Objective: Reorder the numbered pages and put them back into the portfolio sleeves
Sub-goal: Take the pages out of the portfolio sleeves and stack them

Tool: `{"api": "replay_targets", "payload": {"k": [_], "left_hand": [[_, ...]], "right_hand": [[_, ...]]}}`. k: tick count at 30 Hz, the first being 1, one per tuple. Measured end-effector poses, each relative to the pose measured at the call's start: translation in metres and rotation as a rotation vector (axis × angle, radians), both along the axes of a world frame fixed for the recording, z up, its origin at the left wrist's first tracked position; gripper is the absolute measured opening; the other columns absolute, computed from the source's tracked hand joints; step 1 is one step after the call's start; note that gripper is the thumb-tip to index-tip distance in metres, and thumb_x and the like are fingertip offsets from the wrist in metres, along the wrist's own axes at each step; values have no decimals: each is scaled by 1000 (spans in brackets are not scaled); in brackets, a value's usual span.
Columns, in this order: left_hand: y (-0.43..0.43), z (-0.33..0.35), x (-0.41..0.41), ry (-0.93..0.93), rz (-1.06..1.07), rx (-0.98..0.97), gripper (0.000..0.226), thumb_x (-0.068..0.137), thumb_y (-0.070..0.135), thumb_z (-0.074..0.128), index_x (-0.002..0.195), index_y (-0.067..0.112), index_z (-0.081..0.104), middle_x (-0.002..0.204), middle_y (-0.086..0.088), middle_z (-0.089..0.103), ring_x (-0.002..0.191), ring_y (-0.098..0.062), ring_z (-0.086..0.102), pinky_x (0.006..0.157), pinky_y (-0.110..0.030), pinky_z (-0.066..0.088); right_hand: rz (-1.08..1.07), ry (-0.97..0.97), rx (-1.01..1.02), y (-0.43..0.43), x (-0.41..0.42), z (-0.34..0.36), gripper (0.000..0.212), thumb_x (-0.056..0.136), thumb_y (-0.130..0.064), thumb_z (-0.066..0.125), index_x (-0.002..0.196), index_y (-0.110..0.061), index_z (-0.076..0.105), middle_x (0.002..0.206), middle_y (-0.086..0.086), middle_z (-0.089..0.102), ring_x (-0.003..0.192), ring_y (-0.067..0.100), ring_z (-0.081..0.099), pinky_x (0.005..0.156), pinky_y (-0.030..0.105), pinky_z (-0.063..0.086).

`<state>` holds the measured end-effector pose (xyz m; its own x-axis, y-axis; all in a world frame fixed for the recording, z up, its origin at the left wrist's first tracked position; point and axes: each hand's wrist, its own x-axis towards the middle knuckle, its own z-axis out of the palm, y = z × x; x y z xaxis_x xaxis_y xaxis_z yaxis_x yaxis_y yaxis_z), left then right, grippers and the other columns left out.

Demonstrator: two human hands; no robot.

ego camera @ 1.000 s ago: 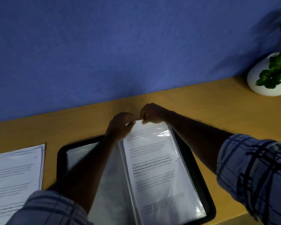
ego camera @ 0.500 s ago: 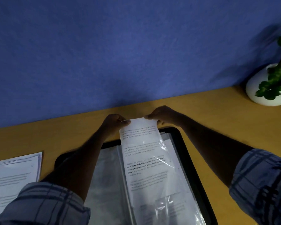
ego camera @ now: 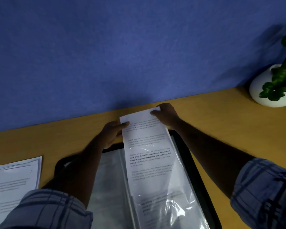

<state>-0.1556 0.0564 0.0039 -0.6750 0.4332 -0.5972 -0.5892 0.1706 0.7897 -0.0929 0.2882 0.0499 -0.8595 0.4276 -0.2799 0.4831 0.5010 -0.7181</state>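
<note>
**Page halfway out of its sleeve**

The left grip [ego camera: 112,134] and the right grip [ego camera: 167,115] each pinch one top corner of the white printed paper page [ego camera: 145,138]. The page is no longer fully inside the clear plastic sleeve [ego camera: 180,204] of the black portfolio [ego camera: 190,162]. Its upper part now lies over the yellow wooden bench [ego camera: 73,134], and the lower part is still inside. I judge the removal unfinished.

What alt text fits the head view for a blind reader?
The left hand and right hand pinch the top corners of a printed page partly out of a clear sleeve in an open black portfolio on a wooden desk. A paper stack lies left, a potted plant far right.
</note>
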Motion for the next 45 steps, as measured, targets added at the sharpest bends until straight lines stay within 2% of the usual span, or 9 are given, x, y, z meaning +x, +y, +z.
{"api": "replay_targets", "payload": {"k": [4, 8, 14, 20, 23, 27, 33, 42, 45], "left_hand": [[-11, -9, 4, -67, -11, 20, 33, 89, 9, 69, 121, 6, 65, 116, -9, 72, 108, -26, 69, 89, -39, 55], [-2, -2, 1, 97, 119, -11, 24, 86, 6, 72, 110, 8, 68, 106, -7, 75, 98, -26, 72, 80, -38, 58], [13, 22, -10, 307, 163, -10, 14, 86, 8, 74, 99, 10, 71, 105, -10, 75, 92, -22, 72, 80, -38, 58], [20, 57, -13, 443, 146, 38, 8, 87, 9, 73, 90, 16, 71, 93, -2, 76, 84, -17, 72, 71, -31, 55], [17, 80, -12, 530, 139, 72, 8, 88, 8, 72, 91, 16, 70, 87, 5, 77, 80, -12, 72, 67, -25, 55], [8, 104, -12, 623, 139, 97, 7, 89, 8, 70, 91, 15, 68, 88, 5, 76, 83, -14, 72, 67, -26, 56], [-6, 124, -12, 746, 213, 110, 6, 93, 11, 66, 99, 10, 67, 104, -6, 73, 94, -22, 72, 77, -37, 60], [-55, 137, -7, 752, 333, 89, 9, 93, 12, 66, 89, 19, 67, 95, 0, 74, 86, -14, 71, 76, -30, 57], [-87, 128, -5, 705, 354, 68, 4, 93, 11, 66, 95, 13, 70, 99, -5, 74, 90, -19, 71, 79, -34, 57]], "right_hand": [[-27, 122, -17, -7, -11, 9, 24, 88, -25, 67, 103, -7, 66, 97, 6, 69, 89, 20, 66, 74, 34, 52], [2, 108, -120, -8, -11, 13, 41, 80, -35, 79, 57, -12, 54, 55, -2, 57, 52, 9, 54, 54, 24, 38], [62, -180, 34, 5, 6, -2, 19, 83, -13, 70, 92, 4, 73, 93, 14, 74, 91, 26, 70, 87, 38, 56], [-116, 181, 94, 3, 10, 5, 20, 81, -8, 62, 63, -6, 53, 59, -1, 54, 57, 10, 46, 54, 26, 34], [-210, 448, -40, 6, 15, 12, 16, 84, -6, 66, 73, -16, 60, 67, -10, 60, 58, -3, 54, 56, 13, 40], [-315, 662, -296, 8, 18, 25, 3, 81, -10, 63, 80, -10, 61, 76, 4, 64, 68, 11, 58, 62, 25, 47], [-307, 772, -433, 2, 16, 57, 10, 84, -8, 61, 80, -15, 55, 71, -4, 60, 63, 7, 53, 57, 24, 42], [-58, 556, -510, -42, 20, 68, 8, 93, -12, 66, 99, -9, 70, 99, -1, 75, 90, 19, 71, 77, 35, 58], [-11, 462, -541, -72, 26, 58, 8, 92, -6, 65, 98, -8, 71, 98, 2, 74, 84, 17, 71, 70, 30, 57]]}}
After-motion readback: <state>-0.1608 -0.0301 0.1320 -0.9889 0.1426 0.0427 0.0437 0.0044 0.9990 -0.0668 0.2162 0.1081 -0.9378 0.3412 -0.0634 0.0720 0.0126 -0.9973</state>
